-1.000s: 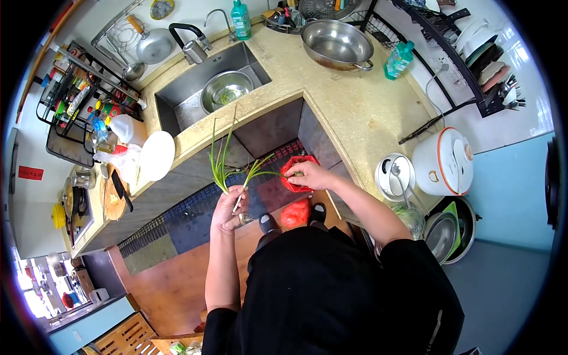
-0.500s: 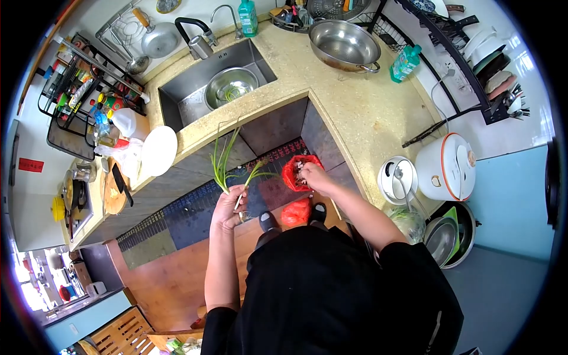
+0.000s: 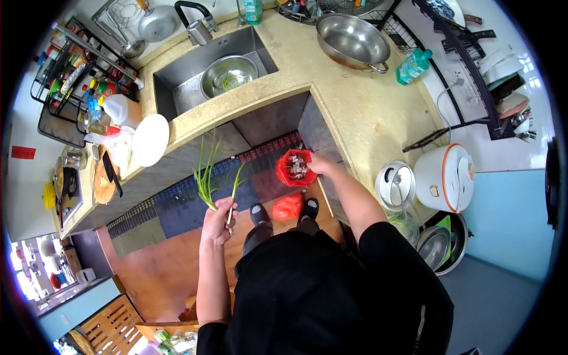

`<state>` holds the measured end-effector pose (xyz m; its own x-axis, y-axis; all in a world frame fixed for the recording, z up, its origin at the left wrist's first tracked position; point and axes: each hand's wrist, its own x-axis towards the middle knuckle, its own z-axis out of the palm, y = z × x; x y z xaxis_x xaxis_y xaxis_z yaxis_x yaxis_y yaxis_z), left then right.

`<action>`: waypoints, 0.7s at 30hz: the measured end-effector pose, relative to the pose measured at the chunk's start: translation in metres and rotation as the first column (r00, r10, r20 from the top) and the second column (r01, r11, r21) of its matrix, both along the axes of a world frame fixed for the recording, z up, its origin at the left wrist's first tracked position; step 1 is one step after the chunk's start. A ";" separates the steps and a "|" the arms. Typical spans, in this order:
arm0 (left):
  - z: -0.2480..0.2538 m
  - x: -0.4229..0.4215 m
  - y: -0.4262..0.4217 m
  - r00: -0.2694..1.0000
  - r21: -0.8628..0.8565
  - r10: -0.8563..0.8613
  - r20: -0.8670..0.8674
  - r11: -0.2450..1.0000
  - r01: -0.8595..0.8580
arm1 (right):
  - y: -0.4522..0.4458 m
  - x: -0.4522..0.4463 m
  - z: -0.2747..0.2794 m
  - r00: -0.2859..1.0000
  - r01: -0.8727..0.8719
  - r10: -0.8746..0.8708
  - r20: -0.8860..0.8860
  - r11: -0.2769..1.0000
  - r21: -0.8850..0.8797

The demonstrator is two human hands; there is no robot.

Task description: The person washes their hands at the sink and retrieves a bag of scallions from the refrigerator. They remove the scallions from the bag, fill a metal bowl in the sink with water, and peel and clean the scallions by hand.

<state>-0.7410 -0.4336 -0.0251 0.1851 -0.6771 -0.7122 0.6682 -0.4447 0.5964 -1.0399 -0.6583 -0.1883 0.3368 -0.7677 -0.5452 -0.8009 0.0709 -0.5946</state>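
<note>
My left hand (image 3: 219, 222) is closed around several spring onions, their long green leaves (image 3: 205, 177) pointing up and away. One stalk (image 3: 234, 194) sticks out apart from the others. At the right rim of a red plastic bag (image 3: 281, 170), my right hand (image 3: 320, 165) is closed on its edge, the fingertips partly hidden. Pale and dark scraps (image 3: 297, 167) lie inside the open bag. A second red bag (image 3: 287, 206) rests on the floor between my feet.
A sink (image 3: 171, 97) holds a metal bowl (image 3: 207, 86) with green strands in it. On the counter (image 3: 355, 112) stand a large steel pan (image 3: 353, 40) and a white rice cooker (image 3: 444, 177). A knife (image 3: 112, 173) lies on a cutting board (image 3: 104, 190) at left.
My right hand has moved from over the bag's opening to its right rim, uncovering the scraps. My left hand still holds the spring onions, and the view has shifted slightly.
</note>
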 end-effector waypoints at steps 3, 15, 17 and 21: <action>0.008 -0.001 0.009 1.000 0.014 0.029 -0.006 0.999 -0.029 | -0.030 -0.009 -0.060 0.975 -0.164 0.172 -0.137 0.984 0.066; -0.002 -0.021 0.005 0.993 0.002 0.109 -0.042 0.994 -0.109 | 0.000 0.006 -0.017 0.921 -0.269 0.118 -0.371 0.883 -0.386; -0.004 -0.026 -0.003 0.994 0.005 0.101 -0.031 0.995 -0.101 | 0.003 0.022 0.011 0.974 -0.202 0.151 -0.171 0.918 -0.342; -0.006 -0.035 -0.020 0.997 -0.032 0.077 -0.024 0.996 -0.078 | 0.059 0.077 0.111 0.849 -0.014 -0.178 0.498 0.933 0.359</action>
<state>-0.7762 -0.4533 -0.0307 0.2220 -0.6844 -0.6945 0.7133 -0.3716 0.5942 -0.9625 -0.5993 -0.0777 0.5852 -0.6067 -0.5380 -0.3661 0.3944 -0.8429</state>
